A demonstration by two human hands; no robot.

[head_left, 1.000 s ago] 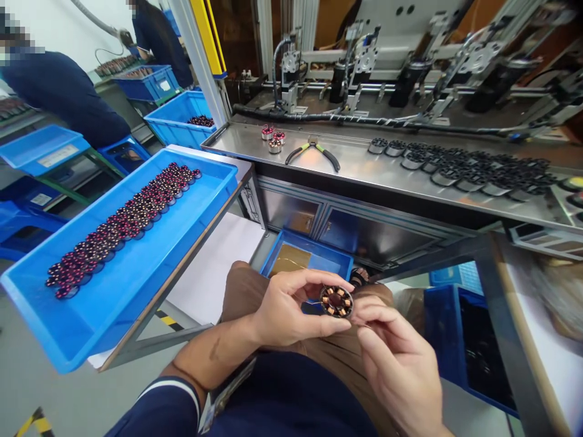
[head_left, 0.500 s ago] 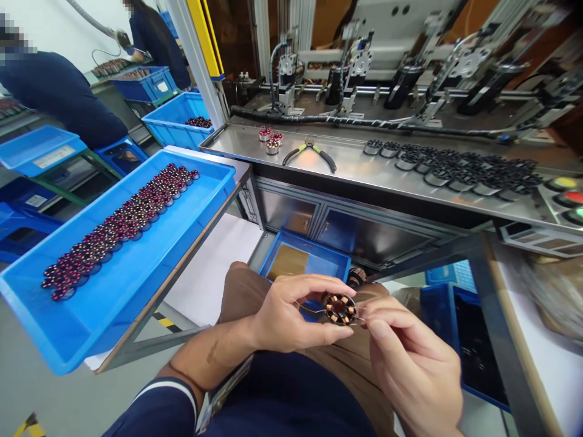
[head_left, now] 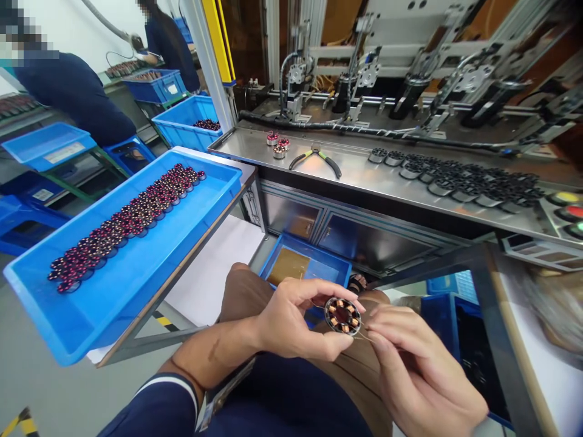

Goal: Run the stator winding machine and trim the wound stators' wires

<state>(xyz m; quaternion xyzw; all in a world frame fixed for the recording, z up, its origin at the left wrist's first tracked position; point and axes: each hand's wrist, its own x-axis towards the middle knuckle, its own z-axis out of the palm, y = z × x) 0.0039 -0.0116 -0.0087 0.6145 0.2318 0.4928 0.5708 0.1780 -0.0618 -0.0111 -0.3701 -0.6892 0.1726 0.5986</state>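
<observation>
Above my lap, my left hand (head_left: 300,321) grips a motor stator (head_left: 343,316) by its edges, thumb below and fingers above. The stator is a ring with copper coils around a dark open centre, and its face is tilted toward me. Thin copper wires (head_left: 365,337) run from its right side to my right hand (head_left: 416,358), whose thumb and fingertips are pinched on them. Another wire end loops out on the left, near my left palm.
Left, a blue tray (head_left: 204,209) holds rows of wound stators (head_left: 132,218). On the metal bench (head_left: 346,176) are several black stator cores (head_left: 455,176), pliers (head_left: 316,159) and three wound stators (head_left: 279,145). Machine fixtures (head_left: 364,76) stand behind. Two people (head_left: 73,91) work at far left.
The stator has turned its face more toward me. My right hand has moved slightly right and down with the wires. The whole view has shifted a little.
</observation>
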